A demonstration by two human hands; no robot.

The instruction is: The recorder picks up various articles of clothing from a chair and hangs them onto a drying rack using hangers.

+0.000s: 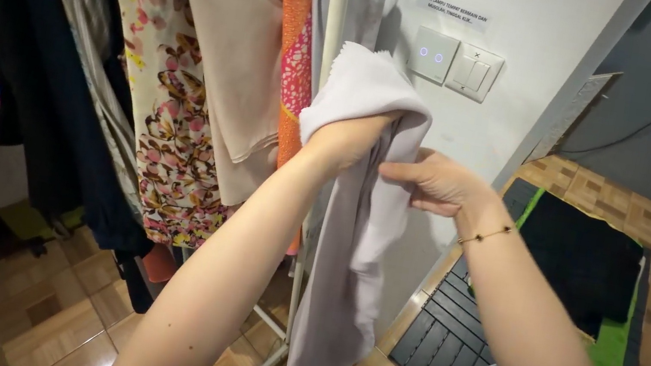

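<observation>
- While your left hand point(347, 139) is buried in the top of the pale cloth point(350, 248) at frame centre, keep it raised so the length hangs free; it looks closed around the bunched fabric, though the fingers are hidden.
- Your right hand point(430, 182), just right of centre, pinches the cloth's edge with curled fingers. Slide that pinch along the hem rather than tugging.
- Hold the cloth apart from the rack pole point(337, 2) behind it, so it does not snag.
- Mind the floral point(171, 115), beige point(231, 64) and orange point(297, 57) garments hanging at upper left; keep the cloth from brushing them.
- Watch the tail near the floor point(59, 324).
</observation>
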